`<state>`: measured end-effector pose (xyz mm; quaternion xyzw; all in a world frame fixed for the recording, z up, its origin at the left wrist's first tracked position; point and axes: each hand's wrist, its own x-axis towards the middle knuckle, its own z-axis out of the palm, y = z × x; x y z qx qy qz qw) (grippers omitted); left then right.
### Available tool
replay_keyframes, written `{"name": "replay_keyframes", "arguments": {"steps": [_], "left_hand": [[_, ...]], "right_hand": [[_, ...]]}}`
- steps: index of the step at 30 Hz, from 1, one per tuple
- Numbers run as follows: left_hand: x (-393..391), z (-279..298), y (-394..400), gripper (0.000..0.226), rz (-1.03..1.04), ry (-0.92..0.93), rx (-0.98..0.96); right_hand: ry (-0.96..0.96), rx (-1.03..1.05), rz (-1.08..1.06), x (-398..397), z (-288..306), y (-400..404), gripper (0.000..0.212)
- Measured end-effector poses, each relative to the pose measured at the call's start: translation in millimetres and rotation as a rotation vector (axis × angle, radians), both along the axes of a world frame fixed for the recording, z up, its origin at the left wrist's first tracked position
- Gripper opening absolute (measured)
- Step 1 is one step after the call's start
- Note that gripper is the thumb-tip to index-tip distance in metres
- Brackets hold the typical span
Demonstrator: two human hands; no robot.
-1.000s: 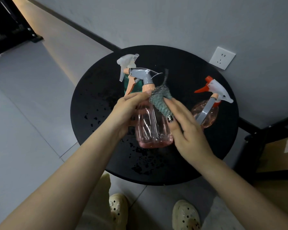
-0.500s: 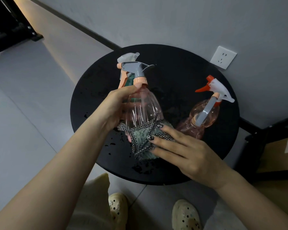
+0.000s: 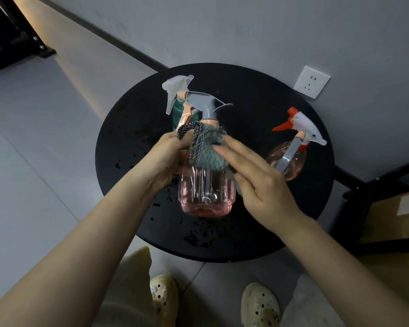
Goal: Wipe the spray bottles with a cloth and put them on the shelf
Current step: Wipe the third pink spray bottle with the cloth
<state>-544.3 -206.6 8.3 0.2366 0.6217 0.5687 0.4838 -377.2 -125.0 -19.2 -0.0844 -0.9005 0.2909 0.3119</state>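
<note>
L hand (image 3: 162, 159) grips pink bottle (image 3: 207, 192) at shoulder, above table (image 3: 132, 128). R hand (image 3: 257, 178), fingers straight, presses cloth (image 3: 207, 147) on its neck. Bottle's got a little pink liquid at bottom.

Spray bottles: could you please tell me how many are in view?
3: a pink bottle held over the table's middle, a green bottle behind it, a rounder pink bottle at right.
</note>
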Motion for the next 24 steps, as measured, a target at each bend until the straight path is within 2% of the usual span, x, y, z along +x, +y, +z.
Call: {"name": "replay_keyframes", "arguments": {"steps": [3,6,8,11,14,18,20,24], "left_hand": [[-5,1,0,0.057,-0.029,0.016,0.007],[-11,-1,0,0.046,0.004,0.045,0.012],[-11,-2,1,0.038,0.006,0.055,0.003],[-7,-4,3,0.033,-0.015,0.077,-0.017],[0,-7,5,0.021,-0.015,0.046,-0.016],[0,-8,8,0.025,0.057,0.040,-0.051],[-2,-9,7,0.025,0.058,0.041,-0.047],[-6,-7,4,0.019,0.020,0.051,-0.034]], "right_hand": [[-0.030,0.237,0.112,13,-7,-5,0.052],[-0.089,0.522,0.219,25,-12,-9,0.048],[-0.101,0.601,0.252,27,-11,-9,0.042],[-0.108,0.559,0.172,20,-7,-6,0.046],[-0.132,0.374,0.016,8,1,0,0.049],[-0.148,0.198,-0.045,-3,4,-3,0.058],[-0.151,0.181,-0.035,-3,3,-5,0.058],[-0.137,0.294,0.051,8,0,-4,0.047]]}}
